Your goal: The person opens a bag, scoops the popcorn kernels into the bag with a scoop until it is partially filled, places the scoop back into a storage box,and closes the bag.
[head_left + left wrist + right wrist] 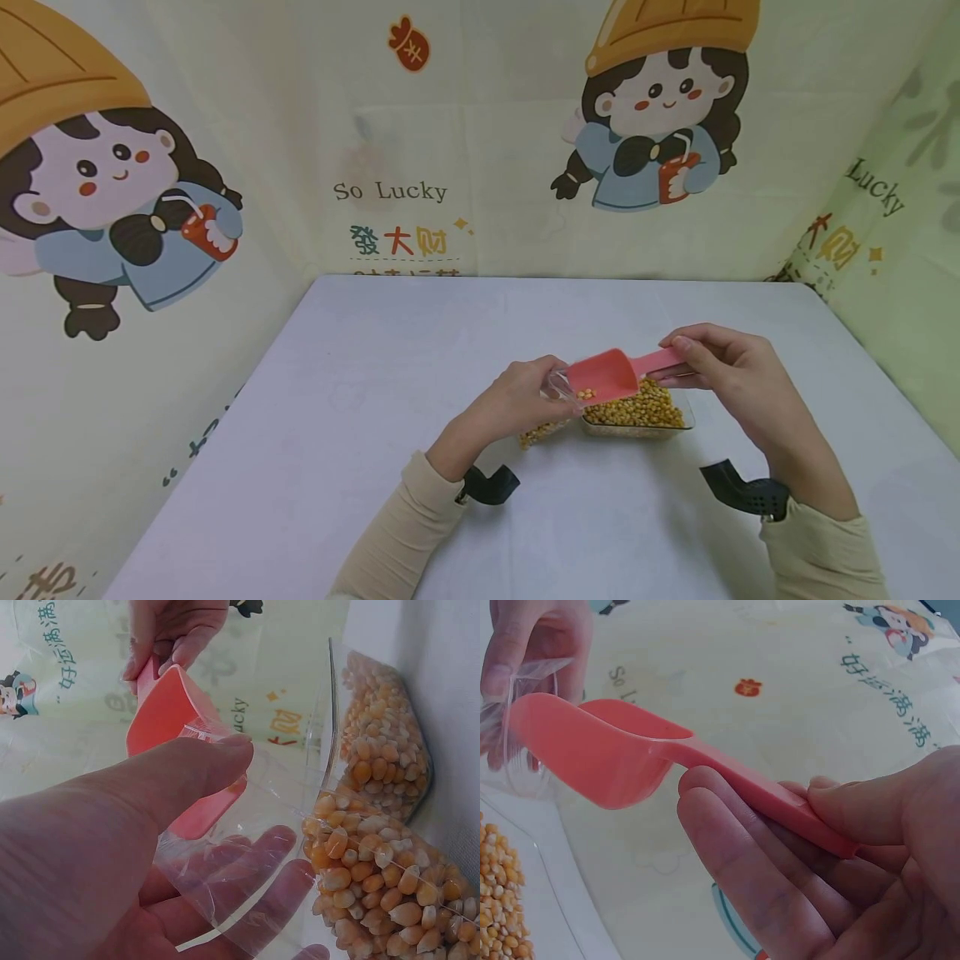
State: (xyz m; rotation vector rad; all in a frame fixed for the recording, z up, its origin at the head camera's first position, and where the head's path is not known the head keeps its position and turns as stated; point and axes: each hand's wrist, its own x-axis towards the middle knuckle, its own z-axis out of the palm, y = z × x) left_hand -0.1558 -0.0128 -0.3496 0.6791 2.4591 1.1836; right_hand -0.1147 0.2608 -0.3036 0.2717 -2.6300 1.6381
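A pink scoop [606,375] is held by its handle in my right hand [738,379], between thumb and fingers. A few corn kernels [586,394] lie in its bowl near the front lip. My left hand [517,398] grips the mouth of a clear plastic bag [225,877], and the scoop's lip reaches into that mouth. Corn kernels [390,885] fill the lower part of the bag, which hangs below the left hand. Just beneath the scoop stands a clear rectangular container [637,432] heaped with yellow corn kernels.
The container and bag are on a white-covered table [360,375]. A printed cloth backdrop [510,150] with cartoon figures rises behind it and along both sides. Each wrist wears a black camera mount [746,490].
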